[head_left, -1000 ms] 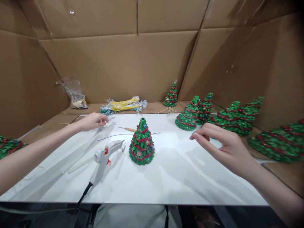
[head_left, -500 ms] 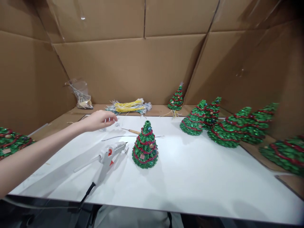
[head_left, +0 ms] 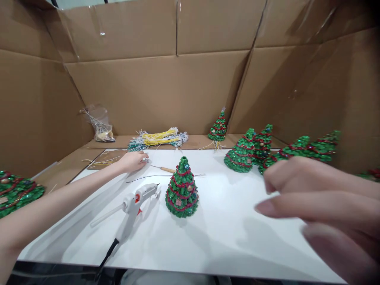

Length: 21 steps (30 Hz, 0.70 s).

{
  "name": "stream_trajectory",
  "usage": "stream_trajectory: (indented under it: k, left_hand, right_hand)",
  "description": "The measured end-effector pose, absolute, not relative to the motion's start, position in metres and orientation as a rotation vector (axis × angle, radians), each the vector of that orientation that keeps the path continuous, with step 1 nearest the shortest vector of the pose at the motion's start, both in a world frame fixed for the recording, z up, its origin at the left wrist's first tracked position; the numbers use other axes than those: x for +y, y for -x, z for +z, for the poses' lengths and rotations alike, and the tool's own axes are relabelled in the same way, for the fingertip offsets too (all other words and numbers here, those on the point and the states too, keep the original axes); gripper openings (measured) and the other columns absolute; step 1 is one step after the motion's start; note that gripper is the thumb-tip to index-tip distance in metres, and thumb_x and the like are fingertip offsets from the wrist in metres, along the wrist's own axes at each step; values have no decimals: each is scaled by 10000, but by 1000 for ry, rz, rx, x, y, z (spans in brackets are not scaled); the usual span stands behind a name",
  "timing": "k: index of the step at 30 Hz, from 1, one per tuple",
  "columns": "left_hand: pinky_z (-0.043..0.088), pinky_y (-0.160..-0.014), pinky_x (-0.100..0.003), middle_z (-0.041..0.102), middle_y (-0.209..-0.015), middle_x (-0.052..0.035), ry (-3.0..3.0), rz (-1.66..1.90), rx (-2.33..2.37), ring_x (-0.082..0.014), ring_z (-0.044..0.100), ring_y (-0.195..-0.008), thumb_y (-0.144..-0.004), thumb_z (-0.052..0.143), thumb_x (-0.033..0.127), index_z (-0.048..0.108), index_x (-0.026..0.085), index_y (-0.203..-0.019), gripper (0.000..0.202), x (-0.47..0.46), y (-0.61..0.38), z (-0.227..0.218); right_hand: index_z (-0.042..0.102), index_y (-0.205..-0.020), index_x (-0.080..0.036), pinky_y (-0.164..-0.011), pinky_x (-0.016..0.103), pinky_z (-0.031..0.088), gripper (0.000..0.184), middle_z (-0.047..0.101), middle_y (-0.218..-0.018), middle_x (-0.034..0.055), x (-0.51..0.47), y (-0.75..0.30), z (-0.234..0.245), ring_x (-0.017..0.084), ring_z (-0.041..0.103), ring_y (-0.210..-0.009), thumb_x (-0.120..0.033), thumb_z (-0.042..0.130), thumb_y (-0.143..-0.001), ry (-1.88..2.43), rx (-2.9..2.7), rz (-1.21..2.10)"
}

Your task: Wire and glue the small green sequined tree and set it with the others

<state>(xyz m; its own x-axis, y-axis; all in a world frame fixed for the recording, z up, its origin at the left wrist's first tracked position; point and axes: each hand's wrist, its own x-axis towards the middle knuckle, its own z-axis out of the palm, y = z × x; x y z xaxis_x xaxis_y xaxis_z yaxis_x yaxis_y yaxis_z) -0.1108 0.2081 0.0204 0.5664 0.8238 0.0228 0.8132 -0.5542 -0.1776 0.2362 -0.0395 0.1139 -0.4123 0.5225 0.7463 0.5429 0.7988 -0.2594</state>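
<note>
A small green cone tree [head_left: 182, 190] with red garlands stands upright in the middle of the white board [head_left: 231, 229]. My left hand [head_left: 133, 161] lies far out on the board's back left, fingers drawn together on something tiny I cannot make out. It is beside the tip of a wooden-handled awl [head_left: 166, 169]. A thin dark wire [head_left: 142, 179] lies just in front of it. My right hand [head_left: 320, 209] hovers close to the camera at the right, blurred, fingers stretched out and apart, holding nothing.
A white glue gun [head_left: 133, 202] lies left of the tree, its cord running off the front edge. Yellow and silver strands [head_left: 158, 137] and a plastic bag [head_left: 99, 124] lie at the back. Finished trees [head_left: 243, 152] line the right side, another tree [head_left: 18, 192] lies at the left. Cardboard walls [head_left: 154, 87] surround everything.
My right hand, out of view half a second ago, has come back in close to the camera. My left hand has sunk onto the board nearer the awl. The view tilted slightly.
</note>
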Motion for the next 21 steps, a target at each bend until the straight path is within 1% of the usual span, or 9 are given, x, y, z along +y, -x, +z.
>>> stream_trajectory:
  k: [3,6,8,13,15,17,19,20,21]
  left_hand:
    - [481,-746,-318,646,-1107,-100,2636,62,-1400,-256,633,-925,-855,406,311,602,192,-1115,347,211,107,14]
    - [479,-743,-317,662,-1067,-103,2652,13,-1413,-254,637,-900,-830,429,273,621,183,-1075,324,213,106,9]
    - [474,-737,-313,668,-1042,-106,2670,-30,-1422,-253,636,-884,-809,446,254,635,176,-1048,314,213,107,8]
    - [450,-687,-277,678,-843,-71,2739,-224,-1481,-212,620,-762,-783,466,263,655,163,-908,248,211,113,14]
    - [440,-668,-251,658,-789,-49,2767,-357,-1509,-180,602,-730,-820,423,288,627,161,-828,241,208,115,21]
    - [426,-611,-228,614,-715,-30,2767,-512,-1544,-149,570,-667,-888,319,322,563,157,-760,321,202,115,31]
    - [384,-507,-209,501,-574,6,2790,-738,-1592,-118,492,-532,-937,214,366,472,168,-687,410,190,112,48]
    - [345,-452,-203,418,-506,29,2848,-1025,-1640,-103,429,-459,-944,221,410,421,177,-638,433,182,110,60]
    - [341,-438,-195,383,-491,42,2948,-1287,-1626,-88,405,-433,-939,281,445,400,178,-619,433,172,108,73]
  right_hand:
    - [637,-879,-260,-460,307,401,198,537,-632,41,-33,-217,122,178,528,-565,-193,451,-898,753,-1981,8]
    - [617,-1006,-198,-482,270,399,230,555,-666,31,-30,-206,128,137,523,-580,-77,488,-859,649,-2129,56]
    - [592,-1099,-175,-488,261,404,297,563,-671,23,-31,-203,131,125,519,-570,-59,497,-842,599,-2180,85]
    - [615,-1074,-222,-479,254,432,271,613,-710,28,-35,-204,131,140,568,-579,-116,522,-843,660,-2178,60]
    - [621,-1085,-237,-476,255,438,270,609,-697,28,-37,-206,129,146,570,-574,-142,519,-854,677,-2176,67]
    - [616,-1120,-256,-479,251,442,280,595,-672,21,-39,-208,127,146,562,-565,-183,517,-869,672,-2197,84]
    - [607,-1154,-282,-494,242,448,285,584,-659,8,-41,-208,124,139,553,-562,-247,515,-885,671,-2230,101]
    - [610,-1151,-296,-503,238,451,278,580,-653,0,-43,-206,122,135,546,-560,-285,520,-889,683,-2242,108]
    - [621,-1131,-308,-509,235,452,262,575,-644,-7,-44,-205,120,133,538,-555,-328,531,-886,718,-2245,116]
